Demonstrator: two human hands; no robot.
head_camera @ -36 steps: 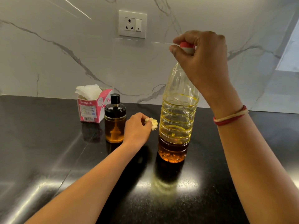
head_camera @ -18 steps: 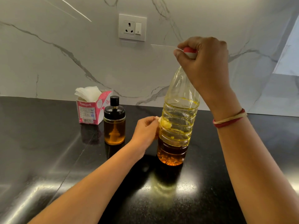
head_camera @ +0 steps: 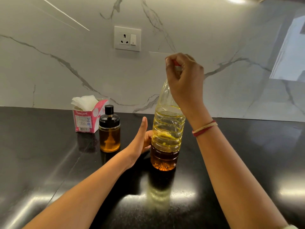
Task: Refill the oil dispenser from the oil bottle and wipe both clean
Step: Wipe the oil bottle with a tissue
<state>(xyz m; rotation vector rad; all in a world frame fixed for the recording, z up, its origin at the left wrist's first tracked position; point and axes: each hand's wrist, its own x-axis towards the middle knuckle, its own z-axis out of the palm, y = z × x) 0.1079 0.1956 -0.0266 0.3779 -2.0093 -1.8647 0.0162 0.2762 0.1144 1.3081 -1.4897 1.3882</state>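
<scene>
- A pink tissue box [head_camera: 85,120] stands far left on the black countertop [head_camera: 41,162], white sheets sticking out of its top.
- Just to its right, the oil dispenser [head_camera: 109,131] stands upright with its black lid on. It holds amber oil to well above half, so the refill looks finished.
- The left hand [head_camera: 139,141] is against the left side of the oil bottle [head_camera: 166,142], thumb pointing straight up. Its fingers reach round the plastic and are partly hidden. A pale scrap shows through the bottle there, perhaps a wipe, so it is unclear whether they grip the bottle or press something on it.
- The bottle stands upright mid-counter, near the dispenser but apart from it, with a low dark layer of oil at the bottom.
- The right hand [head_camera: 184,76] is curled over the bottle's top, fingers pinched round the red cap [head_camera: 176,63], steadying it.
- The step in hand seems to be cleaning the bottle's body. The next move likely calls for rubbing round the ribbed wall while the top hold keeps the light bottle from tipping or sliding on the glossy surface.
</scene>
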